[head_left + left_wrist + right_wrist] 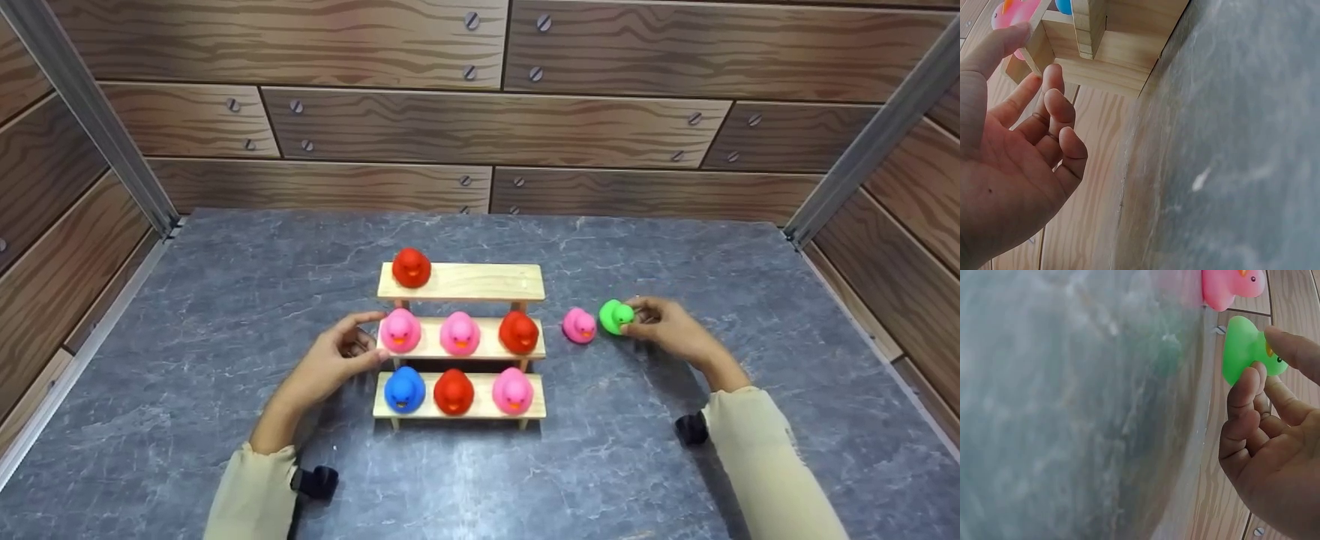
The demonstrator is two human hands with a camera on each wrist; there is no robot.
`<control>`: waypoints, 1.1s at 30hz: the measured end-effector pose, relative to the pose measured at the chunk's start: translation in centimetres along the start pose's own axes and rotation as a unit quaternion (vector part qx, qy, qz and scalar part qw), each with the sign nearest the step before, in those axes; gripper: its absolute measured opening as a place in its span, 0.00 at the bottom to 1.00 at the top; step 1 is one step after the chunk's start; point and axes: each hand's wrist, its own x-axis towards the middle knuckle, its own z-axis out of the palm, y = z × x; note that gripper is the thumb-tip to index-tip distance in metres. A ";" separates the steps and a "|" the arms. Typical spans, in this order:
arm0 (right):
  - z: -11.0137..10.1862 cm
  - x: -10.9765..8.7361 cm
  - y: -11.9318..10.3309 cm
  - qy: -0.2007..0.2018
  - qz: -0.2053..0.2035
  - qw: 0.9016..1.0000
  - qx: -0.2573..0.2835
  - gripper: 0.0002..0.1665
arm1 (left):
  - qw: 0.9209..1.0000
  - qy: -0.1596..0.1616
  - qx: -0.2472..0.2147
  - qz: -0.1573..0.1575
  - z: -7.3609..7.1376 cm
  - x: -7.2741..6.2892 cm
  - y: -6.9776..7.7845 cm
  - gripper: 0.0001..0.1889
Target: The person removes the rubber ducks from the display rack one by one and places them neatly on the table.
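Note:
A three-tier wooden display stand [480,281] holds several rubber ducks. My left hand [330,358] grips the left end of its middle tier between thumb and index finger, beside a pink duck [400,331]; the other fingers are curled loosely, as the left wrist view shows. My right hand [671,330] pinches a green rubber duck [615,316] by its head, right of the stand. In the right wrist view the thumb lies over the beak side of the green duck [1241,351]. Another pink duck [579,325] sits on the table just left of the green one.
On the top tier a red duck [412,268] sits at the left. The middle tier also bears a pink duck [460,334] and a red duck [519,332]. Blue [405,390], red [454,392] and pink [513,391] ducks line the bottom tier. Wood-patterned walls [480,127] enclose the grey table [247,300].

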 end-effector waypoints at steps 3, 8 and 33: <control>0.0 0.0 0.1 -0.009 0.004 1.000 0.000 0.31 | 1.000 -0.003 0.001 0.006 -0.1 0.1 0.0 0.29; -0.2 -0.2 0.1 -0.016 0.006 1.000 -0.008 0.32 | 1.000 -0.005 -0.001 0.008 0.0 0.1 0.0 0.29; -0.5 -0.5 0.0 -0.070 0.031 0.997 -0.005 0.31 | 1.000 -0.002 0.000 0.008 -0.1 0.0 -0.1 0.29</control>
